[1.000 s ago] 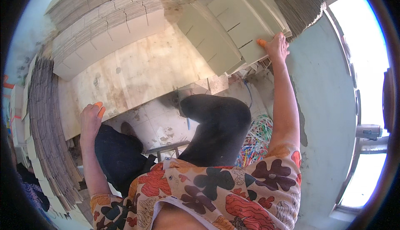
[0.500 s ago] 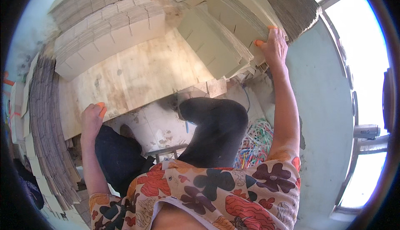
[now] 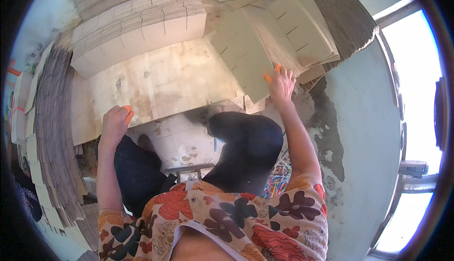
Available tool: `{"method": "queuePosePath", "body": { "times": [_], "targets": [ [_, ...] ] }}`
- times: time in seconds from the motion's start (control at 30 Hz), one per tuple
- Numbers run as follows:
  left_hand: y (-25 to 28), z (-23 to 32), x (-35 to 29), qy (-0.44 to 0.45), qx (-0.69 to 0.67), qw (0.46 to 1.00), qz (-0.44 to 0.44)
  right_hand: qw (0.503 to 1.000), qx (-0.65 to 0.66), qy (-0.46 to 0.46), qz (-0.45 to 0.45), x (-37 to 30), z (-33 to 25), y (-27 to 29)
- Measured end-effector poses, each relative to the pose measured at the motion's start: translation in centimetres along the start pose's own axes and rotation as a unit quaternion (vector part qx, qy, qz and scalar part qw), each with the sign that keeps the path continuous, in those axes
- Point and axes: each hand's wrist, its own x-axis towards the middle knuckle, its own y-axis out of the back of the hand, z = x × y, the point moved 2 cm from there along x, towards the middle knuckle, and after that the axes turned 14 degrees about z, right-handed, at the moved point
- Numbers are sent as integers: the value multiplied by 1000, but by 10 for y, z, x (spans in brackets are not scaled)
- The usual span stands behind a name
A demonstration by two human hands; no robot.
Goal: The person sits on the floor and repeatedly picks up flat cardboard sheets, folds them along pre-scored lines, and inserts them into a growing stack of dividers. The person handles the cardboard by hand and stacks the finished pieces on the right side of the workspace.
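Note:
My right hand (image 3: 282, 86), with orange covers on thumb and forefinger, is at the near end of a leaning stack of slotted cardboard sheets (image 3: 243, 53). The thumb lies against the front sheet's face and the fingers reach over the sheet edges. Behind it, to the right, leans another bundle of slotted sheets (image 3: 305, 27). My left hand (image 3: 116, 124) is curled closed above the front edge of the wooden tabletop (image 3: 156, 83). Orange covers show on its fingertips, and nothing is visible in its grasp.
Rows of upright slotted cardboard (image 3: 142, 29) line the back left of the tabletop. A tall dark-edged cardboard stack (image 3: 54, 133) borders the left side, another (image 3: 345, 20) the far right. Coloured strapping strips (image 3: 279, 173) lie on the floor beside my right leg. A wall (image 3: 364, 133) stands at right.
My right hand has moved left and nearer, from the rear bundle to the front stack, whose sheets now lie more spread. My left hand has shifted slightly right, still curled.

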Motion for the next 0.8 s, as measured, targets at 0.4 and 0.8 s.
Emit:
{"method": "queuePosePath", "body": {
  "times": [0.4,0.8],
  "targets": [
    [-16,-5,39,-11,-5,1000,-2,924,325,-151,132,44,-5,46],
    [-113,-14,228,-59,26,989,134,889,382,-103,229,66,-150,62]
  ]
}}
